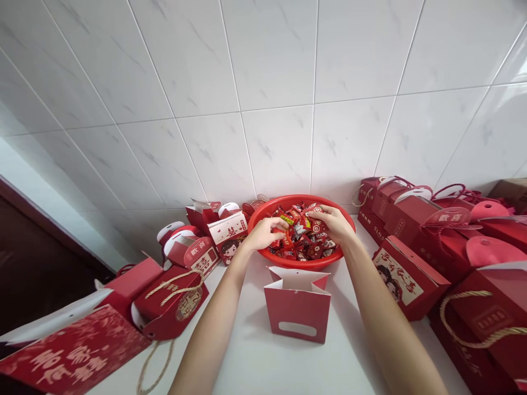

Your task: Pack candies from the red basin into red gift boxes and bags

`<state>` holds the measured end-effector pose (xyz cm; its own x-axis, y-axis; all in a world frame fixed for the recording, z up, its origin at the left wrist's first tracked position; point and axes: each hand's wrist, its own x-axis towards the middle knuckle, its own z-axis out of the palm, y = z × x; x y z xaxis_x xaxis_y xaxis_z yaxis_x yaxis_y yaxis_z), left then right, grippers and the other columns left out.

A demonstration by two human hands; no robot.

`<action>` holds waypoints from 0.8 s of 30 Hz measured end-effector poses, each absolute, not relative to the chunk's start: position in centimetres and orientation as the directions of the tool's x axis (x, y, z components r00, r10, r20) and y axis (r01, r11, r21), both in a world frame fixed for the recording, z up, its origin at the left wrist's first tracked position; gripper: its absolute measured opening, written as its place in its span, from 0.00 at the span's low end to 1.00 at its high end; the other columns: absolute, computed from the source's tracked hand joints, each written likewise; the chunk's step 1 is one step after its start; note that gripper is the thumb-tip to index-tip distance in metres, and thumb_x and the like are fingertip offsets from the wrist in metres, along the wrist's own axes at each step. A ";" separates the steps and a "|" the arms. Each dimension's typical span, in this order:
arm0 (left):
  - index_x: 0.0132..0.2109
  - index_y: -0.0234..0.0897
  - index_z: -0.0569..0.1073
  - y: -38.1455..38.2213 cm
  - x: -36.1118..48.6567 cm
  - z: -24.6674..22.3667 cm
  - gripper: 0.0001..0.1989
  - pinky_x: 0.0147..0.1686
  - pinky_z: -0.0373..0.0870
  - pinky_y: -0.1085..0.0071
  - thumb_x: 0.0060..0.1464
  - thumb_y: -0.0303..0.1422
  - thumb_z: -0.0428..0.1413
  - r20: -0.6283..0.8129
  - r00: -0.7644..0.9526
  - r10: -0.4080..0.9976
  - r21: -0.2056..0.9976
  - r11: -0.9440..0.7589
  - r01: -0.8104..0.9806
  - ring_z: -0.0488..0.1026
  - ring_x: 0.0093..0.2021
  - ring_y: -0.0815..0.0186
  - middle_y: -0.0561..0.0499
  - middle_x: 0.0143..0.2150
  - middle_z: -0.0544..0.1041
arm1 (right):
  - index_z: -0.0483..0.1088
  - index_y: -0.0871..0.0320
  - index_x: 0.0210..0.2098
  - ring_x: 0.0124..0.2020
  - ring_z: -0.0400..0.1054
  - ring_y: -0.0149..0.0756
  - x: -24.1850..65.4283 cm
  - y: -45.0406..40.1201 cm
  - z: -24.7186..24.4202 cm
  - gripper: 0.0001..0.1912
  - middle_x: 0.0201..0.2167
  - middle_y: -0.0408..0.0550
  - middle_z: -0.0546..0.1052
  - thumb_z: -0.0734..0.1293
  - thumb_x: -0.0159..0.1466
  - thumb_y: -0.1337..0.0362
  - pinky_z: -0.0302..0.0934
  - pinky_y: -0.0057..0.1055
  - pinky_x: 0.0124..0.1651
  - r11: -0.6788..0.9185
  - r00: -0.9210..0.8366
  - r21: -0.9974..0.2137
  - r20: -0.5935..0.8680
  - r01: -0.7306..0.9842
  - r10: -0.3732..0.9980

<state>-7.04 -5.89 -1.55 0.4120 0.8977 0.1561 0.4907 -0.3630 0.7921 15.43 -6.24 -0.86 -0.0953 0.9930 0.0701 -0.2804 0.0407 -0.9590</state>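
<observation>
A red plastic basket [302,265] against the tiled wall holds many wrapped candies [302,241], mostly in red wrappers. Over its left side is my left hand [265,233], fingers curled together down at the candies; what they hold, if anything, is hidden. At the basket's right side my right hand [334,222] pinches a red wrapped candy [316,213] between thumb and fingers. In front of the basket, between my forearms, a red paper gift box [297,312] stands upright with its top open. Its front has a pale oval-ended window.
Red gift boxes with rope handles crowd the left, including a large box [78,351] and a white-fronted box [228,230] beside the basket. More stand stacked at right, such as a box with a cartoon label [405,277]. A white table [247,351] lies beneath.
</observation>
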 end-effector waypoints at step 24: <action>0.32 0.42 0.81 -19.5 -7.0 9.0 0.06 0.41 0.74 0.65 0.52 0.37 0.61 0.261 0.656 0.709 0.654 -0.629 0.419 0.77 0.35 0.61 0.49 0.32 0.79 | 0.76 0.56 0.32 0.32 0.76 0.42 17.5 -14.8 7.1 0.15 0.31 0.47 0.80 0.79 0.51 0.56 0.72 0.38 0.38 0.348 -0.105 -0.918 0.372 -0.189 0.922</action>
<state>-6.98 -19.48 8.98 0.6556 0.7085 0.2611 0.4195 -0.6292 0.6543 17.52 -14.77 7.11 -0.1052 0.9224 0.3717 -0.1895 0.3484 -0.9180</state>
